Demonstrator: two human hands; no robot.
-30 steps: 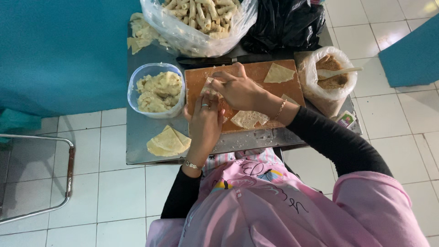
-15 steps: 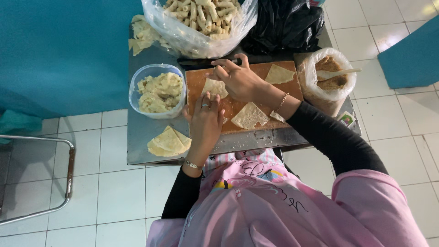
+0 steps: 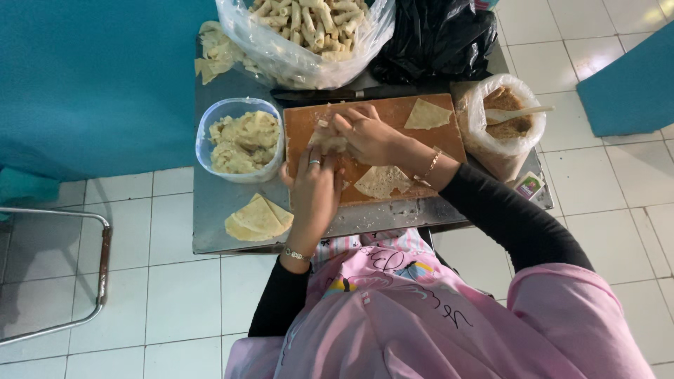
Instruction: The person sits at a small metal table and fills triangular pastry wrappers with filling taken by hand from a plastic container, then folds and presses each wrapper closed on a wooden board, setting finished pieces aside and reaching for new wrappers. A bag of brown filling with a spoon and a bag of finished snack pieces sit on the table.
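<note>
Wrapper being rolled: a pale pastry wrapper (image 3: pixel 328 140) is held on the wooden cutting board (image 3: pixel 449 137), near its left end, pinched between both hands.
Left hand (image 3: pixel 314 184): laid on the board's left edge, fingers extended forward and closed onto the wrapper; a ring is worn.
Right hand (image 3: pixel 368 133): curled over the wrapper from the right, fingertips pressed onto it; a bracelet is seen at the wrist.
Board: two loose triangular wrappers (image 3: pixel 427 114) are spread on it, one far right, one near the wrist.
Left of board: a clear tub of filling (image 3: pixel 242 140); folded wrappers (image 3: pixel 258 219) are stacked on the metal tabletop (image 3: pixel 210 224).
Behind: a bag of finished rolls (image 3: pixel 309 21).
Right: a bag of brown crumbs (image 3: pixel 507 119).
</note>
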